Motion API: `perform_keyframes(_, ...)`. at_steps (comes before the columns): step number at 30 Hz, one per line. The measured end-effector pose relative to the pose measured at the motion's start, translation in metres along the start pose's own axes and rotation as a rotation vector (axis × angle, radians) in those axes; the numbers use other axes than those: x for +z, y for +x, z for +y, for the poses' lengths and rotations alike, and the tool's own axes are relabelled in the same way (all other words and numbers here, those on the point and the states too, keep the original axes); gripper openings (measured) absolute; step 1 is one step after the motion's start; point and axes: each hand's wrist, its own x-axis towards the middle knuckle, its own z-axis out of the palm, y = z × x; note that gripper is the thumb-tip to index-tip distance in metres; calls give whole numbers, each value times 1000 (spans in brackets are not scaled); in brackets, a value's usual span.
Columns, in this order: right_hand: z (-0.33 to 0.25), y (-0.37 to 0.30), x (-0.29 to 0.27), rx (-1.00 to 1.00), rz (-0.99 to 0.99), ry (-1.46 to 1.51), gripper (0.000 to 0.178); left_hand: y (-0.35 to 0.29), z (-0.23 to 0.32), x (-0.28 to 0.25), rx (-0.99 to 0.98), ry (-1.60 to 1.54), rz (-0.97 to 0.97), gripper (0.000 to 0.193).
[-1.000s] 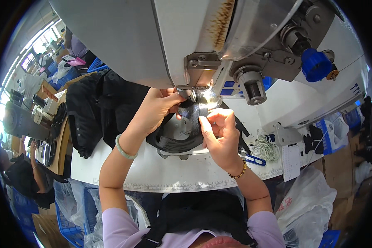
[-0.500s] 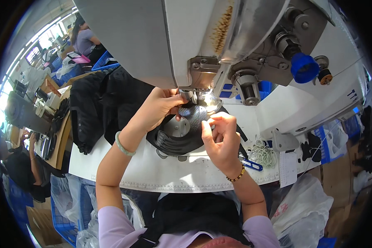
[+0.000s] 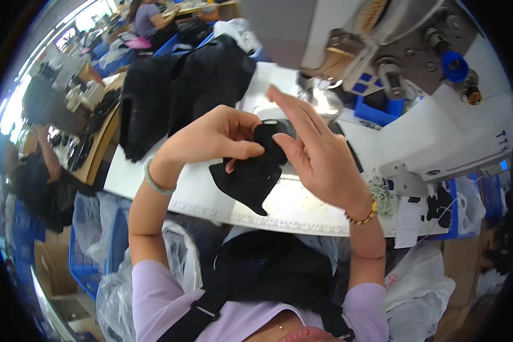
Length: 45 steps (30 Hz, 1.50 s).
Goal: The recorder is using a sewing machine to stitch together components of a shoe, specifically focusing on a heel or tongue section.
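Observation:
My left hand (image 3: 216, 137) pinches a black shoe upper (image 3: 248, 179) between thumb and fingers, above the white worktable (image 3: 211, 206). The upper is bent, with a pointed lower end hanging free. My right hand (image 3: 328, 154) is on the other side of it, fingers stretched out and slightly blurred. Its thumb overlaps the edge of the upper; whether it presses on it I cannot tell. Beyond both hands stands the sewing machine (image 3: 302, 31), its lit work spot (image 3: 325, 102) just past my right fingers.
Black garment-like material (image 3: 182, 85) is heaped at the table's left. A blue bin (image 3: 376, 111) stands behind, near the machine arm. Pale cord (image 3: 382, 194) lies in a tangle at the right. A blue crate (image 3: 91, 262) is below left; a person (image 3: 148, 20) sits far back.
The shoe upper has come away from under the machine's needle area toward me and is turned over. My right hand has opened out and risen. The view has shifted.

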Motion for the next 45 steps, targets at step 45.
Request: perform_keyframes(45,-36,-41,41,-213,-51,-141,21,-52,-103,123,383,-425,706,24)
